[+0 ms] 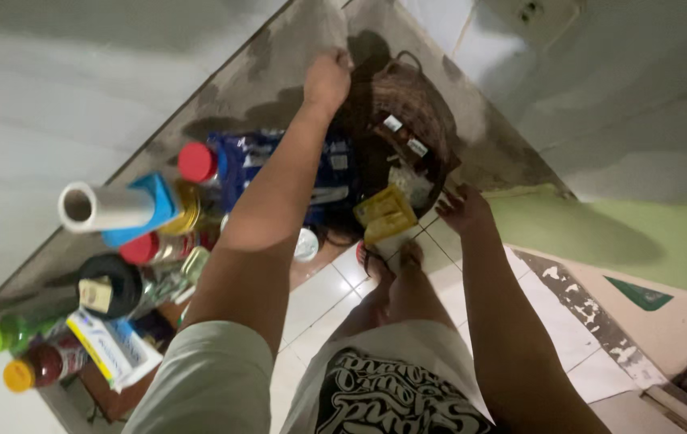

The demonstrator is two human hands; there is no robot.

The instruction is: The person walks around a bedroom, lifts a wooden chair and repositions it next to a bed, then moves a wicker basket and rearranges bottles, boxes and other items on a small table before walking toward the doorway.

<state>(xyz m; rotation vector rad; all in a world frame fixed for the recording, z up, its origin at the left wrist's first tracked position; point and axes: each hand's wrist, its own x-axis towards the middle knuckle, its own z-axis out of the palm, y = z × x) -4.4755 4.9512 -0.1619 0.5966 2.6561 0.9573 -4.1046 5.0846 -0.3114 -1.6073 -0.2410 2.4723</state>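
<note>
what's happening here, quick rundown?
A person standing on a tiled floor reaches both hands into a dark wicker basket by the wall. The left hand grips its far rim; the right hand is open at the near edge, beside a yellow packet. Red-capped jars, bottles and a paper roll crowd the left.

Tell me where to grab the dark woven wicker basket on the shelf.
Take the dark woven wicker basket by its far rim, where the left hand already rests. It seems to tip towards the camera, packets spilling out of its mouth, so a reach over the top looks best. The right hand could steady the lower rim.
</note>
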